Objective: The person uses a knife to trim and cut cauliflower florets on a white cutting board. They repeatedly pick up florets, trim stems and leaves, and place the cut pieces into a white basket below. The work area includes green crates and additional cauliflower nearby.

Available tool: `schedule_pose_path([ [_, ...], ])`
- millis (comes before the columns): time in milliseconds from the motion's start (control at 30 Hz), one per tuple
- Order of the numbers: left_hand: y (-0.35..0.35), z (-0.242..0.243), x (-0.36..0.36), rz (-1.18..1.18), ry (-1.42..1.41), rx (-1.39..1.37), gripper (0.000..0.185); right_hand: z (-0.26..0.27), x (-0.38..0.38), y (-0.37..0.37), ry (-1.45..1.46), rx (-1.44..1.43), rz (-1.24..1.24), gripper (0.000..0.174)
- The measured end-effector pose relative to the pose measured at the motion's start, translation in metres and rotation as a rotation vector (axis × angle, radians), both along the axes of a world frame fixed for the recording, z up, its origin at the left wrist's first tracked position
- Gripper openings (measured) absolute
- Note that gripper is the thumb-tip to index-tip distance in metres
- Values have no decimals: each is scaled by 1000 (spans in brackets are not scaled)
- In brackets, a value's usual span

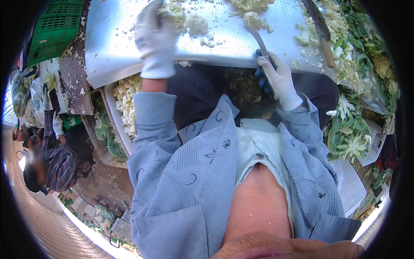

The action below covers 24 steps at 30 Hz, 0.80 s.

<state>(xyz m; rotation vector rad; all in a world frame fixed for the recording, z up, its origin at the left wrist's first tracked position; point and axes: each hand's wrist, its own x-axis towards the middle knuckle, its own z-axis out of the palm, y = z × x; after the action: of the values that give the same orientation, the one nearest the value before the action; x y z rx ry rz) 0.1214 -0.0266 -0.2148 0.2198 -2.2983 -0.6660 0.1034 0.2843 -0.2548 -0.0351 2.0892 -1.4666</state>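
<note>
My right hand (278, 76), in a white glove with a dark blue coated palm, grips a knife by its handle. The knife's curved blade (257, 37) points up and left over the shiny metal tabletop (220, 53). On the left, my left hand (155, 42) is motion-blurred in its white glove above the table. Its fingers overlap some cauliflower pieces (173, 15), and the blur hides whether it holds any. Beside it lies a pale cauliflower floret (196, 25) with crumbs around it. Past the blade tip sit a small floret (253, 20) and a larger cauliflower piece (250, 4).
Cauliflower florets fill a crate (125, 103) under the table's left side. A wooden-handled blade (326, 51) lies at right beside heaped leaves and trimmings (365, 42). A green plastic crate (55, 30) stands upper left. Another person (61, 162) in gloves works at far left.
</note>
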Motion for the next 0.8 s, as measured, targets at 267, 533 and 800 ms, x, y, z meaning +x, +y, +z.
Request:
schedule_pose_path([
  [267, -96, -39, 6, 278, -952, -107, 49, 24, -10, -27, 14, 111, 207, 49],
  [533, -93, -37, 15, 343, -1025, -283, 32, 5, -13, -28, 278, 104, 288, 46],
  [800, -86, -21, 9, 424, -295, 161, 22, -4, -15, -27, 336, 65, 275, 44],
])
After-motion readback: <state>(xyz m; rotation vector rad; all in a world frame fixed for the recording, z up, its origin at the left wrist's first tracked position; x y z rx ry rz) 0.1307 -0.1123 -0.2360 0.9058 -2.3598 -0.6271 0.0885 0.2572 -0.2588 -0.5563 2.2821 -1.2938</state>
